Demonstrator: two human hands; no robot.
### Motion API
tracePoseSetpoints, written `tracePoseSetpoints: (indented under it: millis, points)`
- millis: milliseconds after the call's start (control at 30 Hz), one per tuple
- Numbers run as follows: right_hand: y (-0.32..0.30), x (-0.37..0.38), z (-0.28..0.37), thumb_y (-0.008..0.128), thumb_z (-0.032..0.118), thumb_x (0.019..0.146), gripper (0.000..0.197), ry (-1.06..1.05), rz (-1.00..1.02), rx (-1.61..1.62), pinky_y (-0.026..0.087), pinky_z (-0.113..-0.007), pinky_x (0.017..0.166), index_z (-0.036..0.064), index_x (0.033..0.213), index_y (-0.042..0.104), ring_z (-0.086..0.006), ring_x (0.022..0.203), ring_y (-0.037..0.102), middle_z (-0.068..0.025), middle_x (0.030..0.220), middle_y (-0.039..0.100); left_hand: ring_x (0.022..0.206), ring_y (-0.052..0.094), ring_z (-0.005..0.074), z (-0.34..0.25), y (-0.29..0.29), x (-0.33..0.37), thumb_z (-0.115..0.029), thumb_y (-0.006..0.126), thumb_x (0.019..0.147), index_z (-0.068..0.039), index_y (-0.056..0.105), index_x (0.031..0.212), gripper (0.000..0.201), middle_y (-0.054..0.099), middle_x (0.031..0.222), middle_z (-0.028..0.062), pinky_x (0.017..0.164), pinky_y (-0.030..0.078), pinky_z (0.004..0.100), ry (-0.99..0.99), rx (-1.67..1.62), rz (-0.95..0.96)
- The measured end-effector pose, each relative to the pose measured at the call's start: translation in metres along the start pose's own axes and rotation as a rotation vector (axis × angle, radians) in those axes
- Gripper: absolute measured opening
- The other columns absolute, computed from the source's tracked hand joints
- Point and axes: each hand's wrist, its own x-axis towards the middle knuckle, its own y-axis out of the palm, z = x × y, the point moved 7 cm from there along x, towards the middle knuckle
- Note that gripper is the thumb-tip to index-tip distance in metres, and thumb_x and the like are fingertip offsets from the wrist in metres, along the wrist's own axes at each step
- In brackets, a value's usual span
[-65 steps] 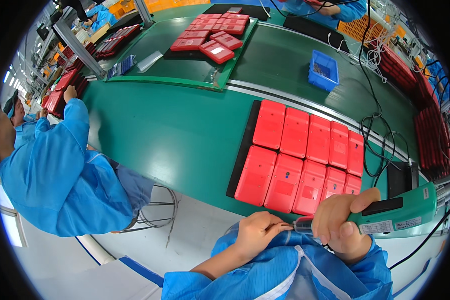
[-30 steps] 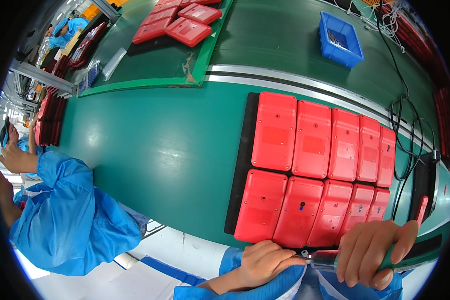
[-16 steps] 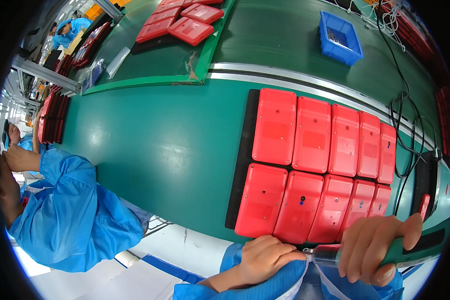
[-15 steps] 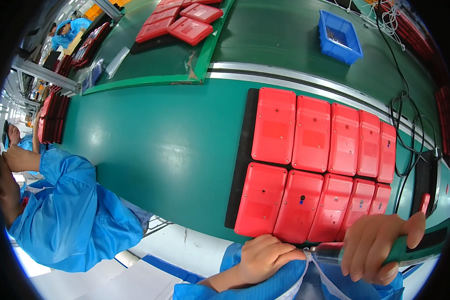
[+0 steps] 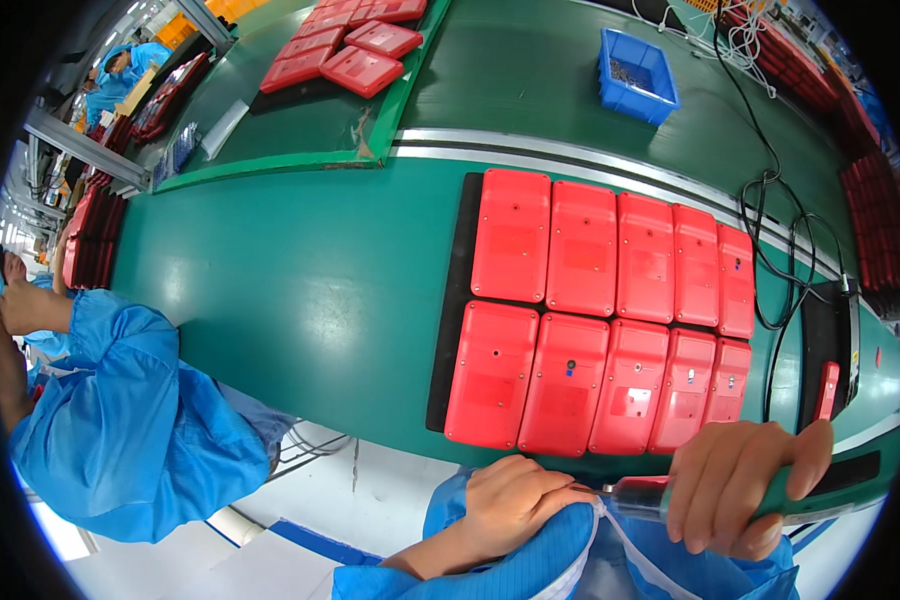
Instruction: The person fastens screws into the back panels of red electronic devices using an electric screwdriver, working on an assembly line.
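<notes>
In my right hand (image 5: 732, 487) is a green electric screwdriver (image 5: 860, 478) with a red and clear nose, held level and pointing left. The fingers of my left hand (image 5: 510, 503) are pinched together at the tip of the screwdriver, close to my blue sleeve and front. Whatever sits between those fingertips is too small to make out. Just beyond both hands, two rows of red plastic housings (image 5: 566, 385) lie back side up on a black tray (image 5: 454, 300). Screw holes show at their corners.
A blue bin (image 5: 638, 78) of small metal parts stands on the dark green surface at the back. Black cables (image 5: 770, 180) hang on the right. More red housings (image 5: 362, 70) are piled far left. A co-worker's blue sleeve (image 5: 135, 400) reaches in at left.
The view has shifted, so the tray, housings and bin sit a little farther left. Both hands keep nearly the same pose on the screwdriver.
</notes>
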Motion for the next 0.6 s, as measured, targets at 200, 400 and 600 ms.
tracePoseSetpoints:
  millis: [200, 400, 600]
  points:
    - [0.003, -0.01, 0.01, 0.053, 0.016, 0.085, 0.026, -0.018, 0.011, -0.034, 0.049, -0.026, 0.041, 0.009, 0.098, 0.032, -0.016, 0.04, 0.054, -0.006, 0.052, 0.053, 0.045, 0.05, 0.0191, -0.01, 0.007, 0.0, -0.02, 0.077, 0.055, -0.003, 0.062, 0.065, 0.025, 0.053, 0.053, 0.0065, 0.042, 0.038, 0.0264, 0.043, -0.003, 0.019]
    - [-0.005, -0.018, 0.013, 0.053, 0.017, 0.085, 0.026, -0.002, -0.014, -0.039, 0.049, -0.027, 0.041, 0.009, 0.099, 0.033, -0.0158, 0.041, 0.054, -0.006, 0.052, 0.053, 0.046, 0.049, 0.0174, -0.012, 0.016, 0.003, -0.018, 0.076, 0.056, -0.002, 0.061, 0.067, 0.024, 0.052, 0.054, 0.005, 0.041, 0.038, 0.0266, 0.071, 0.002, 0.083]
    - [-0.012, -0.023, 0.02, 0.054, 0.017, 0.085, 0.026, -0.018, -0.085, -0.047, 0.049, -0.027, 0.041, 0.009, 0.1, 0.033, -0.016, 0.041, 0.054, -0.0054, 0.053, 0.054, 0.046, 0.05, 0.0182, -0.019, 0.021, 0.006, -0.019, 0.076, 0.055, -0.003, 0.062, 0.066, 0.024, 0.052, 0.054, 0.0051, 0.041, 0.039, 0.0267, 0.101, 0.028, 0.12]
